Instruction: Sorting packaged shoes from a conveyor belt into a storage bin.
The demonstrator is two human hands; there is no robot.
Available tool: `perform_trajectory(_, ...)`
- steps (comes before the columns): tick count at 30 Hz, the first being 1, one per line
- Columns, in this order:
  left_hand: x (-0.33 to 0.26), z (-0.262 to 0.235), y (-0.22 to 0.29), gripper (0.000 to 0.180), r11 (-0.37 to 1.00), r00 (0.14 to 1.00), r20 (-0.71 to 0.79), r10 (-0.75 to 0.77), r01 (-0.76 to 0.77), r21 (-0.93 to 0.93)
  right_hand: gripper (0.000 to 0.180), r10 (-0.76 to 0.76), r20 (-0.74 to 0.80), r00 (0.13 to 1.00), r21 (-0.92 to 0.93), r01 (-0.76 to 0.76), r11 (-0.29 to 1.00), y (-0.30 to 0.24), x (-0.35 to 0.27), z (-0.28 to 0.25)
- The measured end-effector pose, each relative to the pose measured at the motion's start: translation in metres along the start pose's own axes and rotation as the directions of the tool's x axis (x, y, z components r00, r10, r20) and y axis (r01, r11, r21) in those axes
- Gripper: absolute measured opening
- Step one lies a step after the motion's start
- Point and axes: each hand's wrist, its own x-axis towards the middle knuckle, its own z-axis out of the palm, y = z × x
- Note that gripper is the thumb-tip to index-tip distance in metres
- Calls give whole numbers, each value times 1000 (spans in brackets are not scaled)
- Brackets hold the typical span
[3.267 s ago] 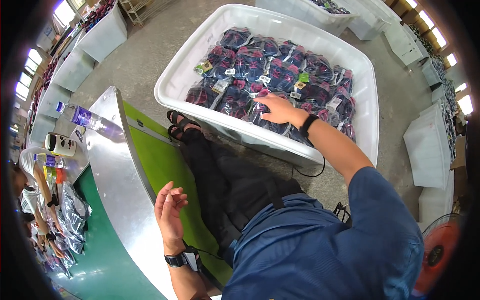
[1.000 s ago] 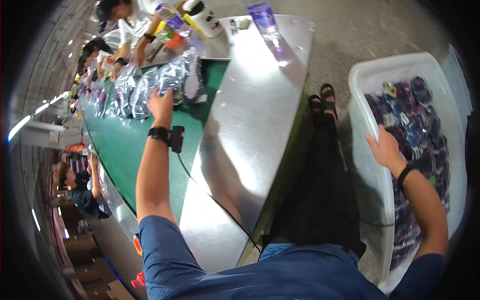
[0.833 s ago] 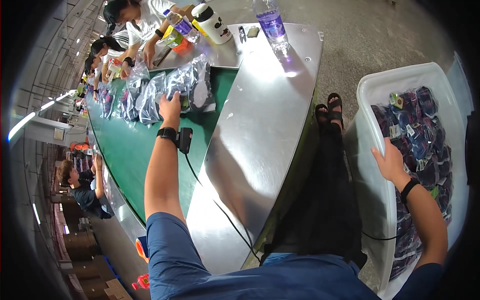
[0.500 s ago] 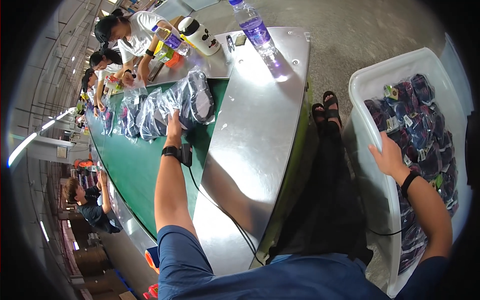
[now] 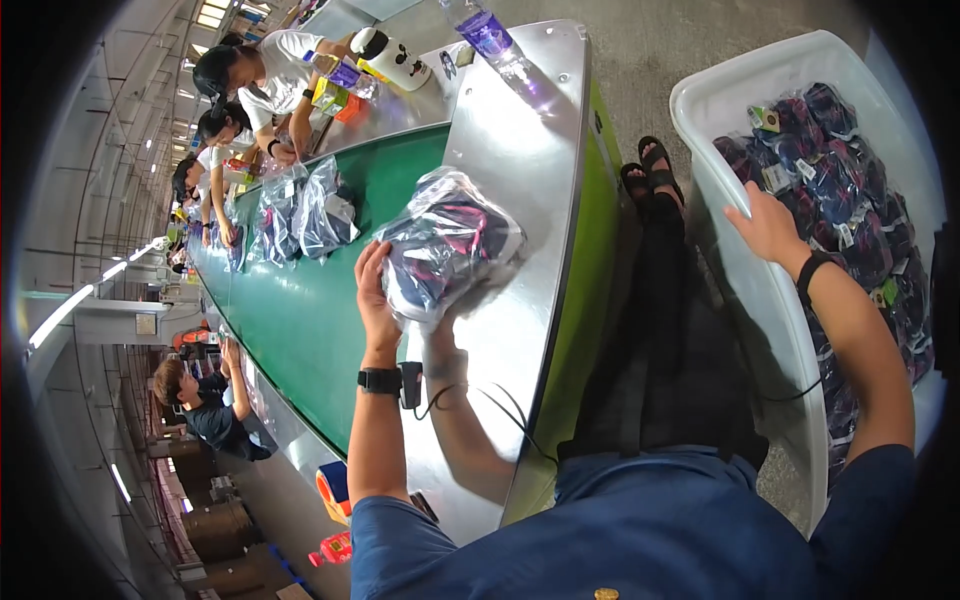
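Observation:
My left hand (image 5: 376,290) grips the near-left edge of a clear plastic bag (image 5: 448,245) holding what look like dark navy shoes with pink trim. The bag is over the metal end (image 5: 500,130) of the worktable, beside the green belt (image 5: 290,320). My right hand (image 5: 770,228) is closed over the left rim of a large white plastic tub (image 5: 700,150). Inside the tub lie several similar bagged navy and pink goods (image 5: 840,190), some with tags. Two more bags (image 5: 325,210) rest on the green belt, farther left.
Bottles (image 5: 490,35), a white flask (image 5: 390,60) and small cartons stand on the metal ledge at the far side. Co-workers (image 5: 260,80) work along the belt's far side; another person (image 5: 205,400) is at its left side. A tape dispenser (image 5: 335,485) sits near my left elbow.
My left hand has lifted a bag off the green belt and carried it right, over the metal end. My right hand stays on the tub rim. The view has shifted slightly.

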Motion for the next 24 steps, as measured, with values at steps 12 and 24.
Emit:
perform_trajectory(12, -6, 34, 57, 83, 719, 833, 24, -553, 492, -491, 48, 121, 62, 991, -85, -116, 990, -27, -9, -12)
perform_trajectory(24, -59, 94, 198, 89, 419, 752, 605, -262, 653, -631, 53, -145, -244, 959, 465, 247, 850, -64, -87, -55)
